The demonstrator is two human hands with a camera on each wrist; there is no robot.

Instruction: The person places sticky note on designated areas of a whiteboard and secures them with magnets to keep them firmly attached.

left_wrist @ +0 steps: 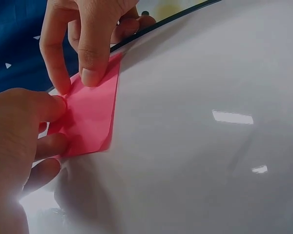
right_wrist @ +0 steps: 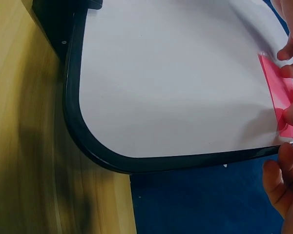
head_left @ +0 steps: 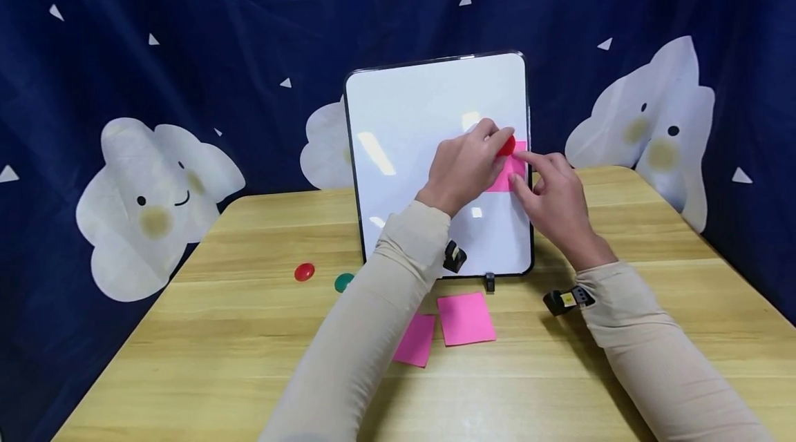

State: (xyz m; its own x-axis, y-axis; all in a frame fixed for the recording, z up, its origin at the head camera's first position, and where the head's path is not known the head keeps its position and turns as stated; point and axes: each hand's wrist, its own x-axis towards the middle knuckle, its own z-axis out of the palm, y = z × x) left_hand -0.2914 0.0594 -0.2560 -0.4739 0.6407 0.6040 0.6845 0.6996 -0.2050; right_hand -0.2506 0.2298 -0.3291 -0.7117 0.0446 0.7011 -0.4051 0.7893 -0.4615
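A pink sticky note point(head_left: 497, 181) lies against the whiteboard point(head_left: 410, 110) near its right edge. My left hand point(head_left: 463, 162) pinches a round red magnet point(head_left: 507, 146) over the upper part of that note; in the left wrist view its fingers mostly hide the magnet. From the right side, my right hand point(head_left: 556, 200) presses the note with the thumb, while its index fingertip reaches close to the magnet. In the left wrist view the note point(left_wrist: 90, 122) is flat under the fingers of both hands, its lower corner slightly lifted.
On the wooden table point(head_left: 249, 338) lie two more pink sticky notes, one point(head_left: 466, 320) before the board and another point(head_left: 417, 342) partly behind the left sleeve. A red magnet point(head_left: 304, 272) and a green magnet point(head_left: 344, 282) are to the left. A dark blue curtain point(head_left: 249, 14) hangs behind.
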